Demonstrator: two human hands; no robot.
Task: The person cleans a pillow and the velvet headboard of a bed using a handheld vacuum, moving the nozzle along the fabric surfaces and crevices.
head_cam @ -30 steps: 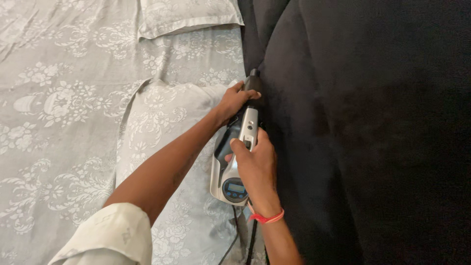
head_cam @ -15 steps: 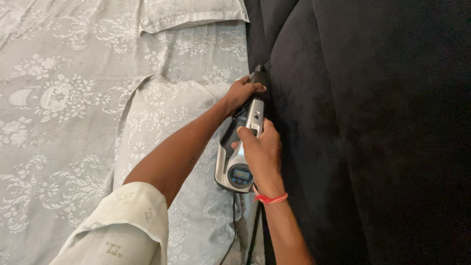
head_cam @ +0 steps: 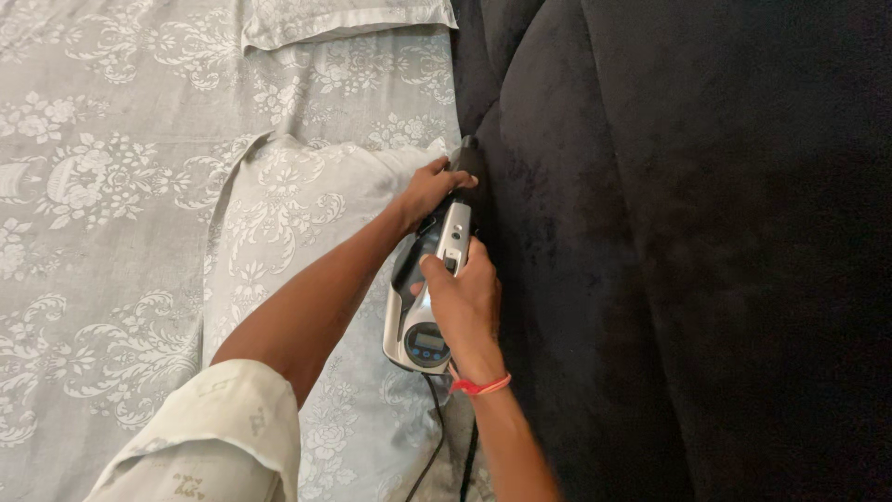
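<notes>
Both hands slid the handheld vacuum (head_cam: 429, 284) slightly left along the bed (head_cam: 111, 186). Right hand (head_cam: 465, 302) gripped its handle; left hand (head_cam: 429, 191) clasped the nozzle (black) — pressed against the dark headboard (head_cam: 697, 232).

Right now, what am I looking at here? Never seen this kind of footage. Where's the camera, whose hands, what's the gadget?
There is no robot here. One camera is worn on a person's head and looks down at their own two bare hands, so you see roughly what they see.

Both hands hold a small silver and black handheld vacuum with a round display at its rear and a dark cord trailing toward the person. The right hand, with a red band at the wrist, grips the body. The left hand grips the front near the nozzle, which presses against a dark plush headboard.

Underneath lies a bed with a grey floral sheet. A matching pillow lies under the left arm, and another at the top edge.
</notes>
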